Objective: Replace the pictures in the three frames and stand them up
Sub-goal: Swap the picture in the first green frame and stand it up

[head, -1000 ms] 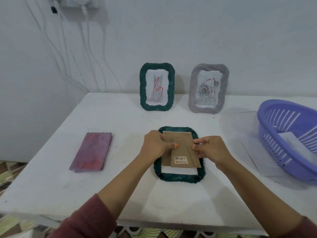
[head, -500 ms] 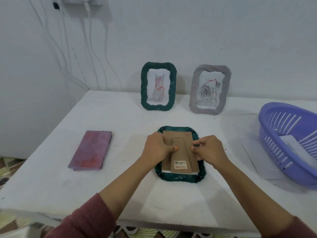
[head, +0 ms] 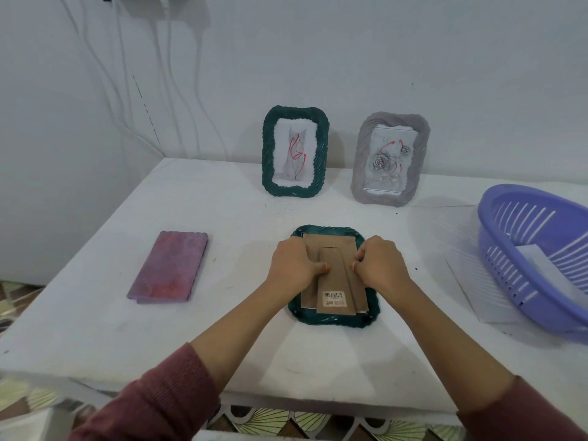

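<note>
White bench (head: 222, 218) | third frame (head: 334, 319) face-down at centre | cardboard backing (head: 331, 249) pinched by left hand (head: 294, 265) and right hand (head: 381, 268) | risk judged: backing seated crooked, picture creased.

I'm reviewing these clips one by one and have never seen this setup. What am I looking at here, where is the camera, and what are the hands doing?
There is no machine here: a person works with two bare hands, filmed by one wide-angle camera worn on the head and looking down at a white table.

The left hand and right hand press a brown cardboard backing, with a barcode sticker near its bottom, into a dark green frame lying face down. Both thumbs rest on the board.

At the back, a second green frame with a cat drawing and a grey frame with a rose drawing stand upright by the wall. On the left lies a folded purple cloth. On the right sits a purple plastic basket with paper inside, and loose paper sheets beside it.
</note>
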`<action>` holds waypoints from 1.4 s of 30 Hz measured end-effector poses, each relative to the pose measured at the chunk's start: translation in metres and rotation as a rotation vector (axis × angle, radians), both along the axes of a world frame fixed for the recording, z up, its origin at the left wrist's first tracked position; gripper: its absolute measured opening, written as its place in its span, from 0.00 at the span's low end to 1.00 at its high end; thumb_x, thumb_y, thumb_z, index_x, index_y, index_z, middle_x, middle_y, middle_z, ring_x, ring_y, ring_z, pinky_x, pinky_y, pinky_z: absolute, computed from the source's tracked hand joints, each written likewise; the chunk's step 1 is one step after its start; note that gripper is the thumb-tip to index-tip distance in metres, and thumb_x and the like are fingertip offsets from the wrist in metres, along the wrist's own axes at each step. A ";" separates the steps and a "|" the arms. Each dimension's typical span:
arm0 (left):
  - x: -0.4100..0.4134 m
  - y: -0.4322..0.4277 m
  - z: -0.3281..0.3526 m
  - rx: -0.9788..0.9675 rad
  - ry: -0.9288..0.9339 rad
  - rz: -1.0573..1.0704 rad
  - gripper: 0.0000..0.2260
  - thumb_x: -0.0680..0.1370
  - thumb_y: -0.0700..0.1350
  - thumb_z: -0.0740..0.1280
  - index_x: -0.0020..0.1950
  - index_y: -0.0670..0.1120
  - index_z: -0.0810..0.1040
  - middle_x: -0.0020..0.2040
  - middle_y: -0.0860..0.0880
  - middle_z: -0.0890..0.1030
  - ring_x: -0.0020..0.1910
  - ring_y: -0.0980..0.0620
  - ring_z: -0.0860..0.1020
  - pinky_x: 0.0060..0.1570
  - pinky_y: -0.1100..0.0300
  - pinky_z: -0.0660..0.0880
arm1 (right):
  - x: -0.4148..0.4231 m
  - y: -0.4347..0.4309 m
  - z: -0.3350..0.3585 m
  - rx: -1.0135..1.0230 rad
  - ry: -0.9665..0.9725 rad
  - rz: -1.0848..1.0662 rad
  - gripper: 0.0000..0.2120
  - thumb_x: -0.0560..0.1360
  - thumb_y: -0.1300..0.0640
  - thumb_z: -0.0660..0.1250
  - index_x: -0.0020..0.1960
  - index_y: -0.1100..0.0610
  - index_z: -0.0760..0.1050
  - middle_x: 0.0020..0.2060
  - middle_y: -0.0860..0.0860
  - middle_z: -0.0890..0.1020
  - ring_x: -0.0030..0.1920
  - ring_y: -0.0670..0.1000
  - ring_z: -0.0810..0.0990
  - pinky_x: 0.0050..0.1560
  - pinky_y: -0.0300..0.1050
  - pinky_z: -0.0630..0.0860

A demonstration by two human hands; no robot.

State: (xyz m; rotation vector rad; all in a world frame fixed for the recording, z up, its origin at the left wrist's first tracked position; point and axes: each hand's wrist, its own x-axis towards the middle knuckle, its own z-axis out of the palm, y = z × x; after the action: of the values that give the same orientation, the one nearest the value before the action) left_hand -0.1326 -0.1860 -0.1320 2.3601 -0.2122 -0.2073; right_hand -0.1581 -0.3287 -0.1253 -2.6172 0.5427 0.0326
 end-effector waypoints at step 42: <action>-0.038 0.065 -0.003 0.181 -0.174 -0.547 0.10 0.74 0.46 0.69 0.53 0.46 0.82 0.53 0.50 0.80 0.49 0.54 0.75 0.47 0.68 0.69 | -0.075 -0.030 0.003 0.007 0.012 0.620 0.12 0.69 0.56 0.72 0.52 0.58 0.81 0.48 0.49 0.77 0.41 0.42 0.73 0.42 0.30 0.68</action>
State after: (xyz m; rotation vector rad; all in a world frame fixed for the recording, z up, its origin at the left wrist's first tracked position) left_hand -0.1705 -0.1210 -0.1345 2.4495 -0.9608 -0.2893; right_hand -0.2329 -0.3583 -0.1223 -2.6731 -0.2801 0.2448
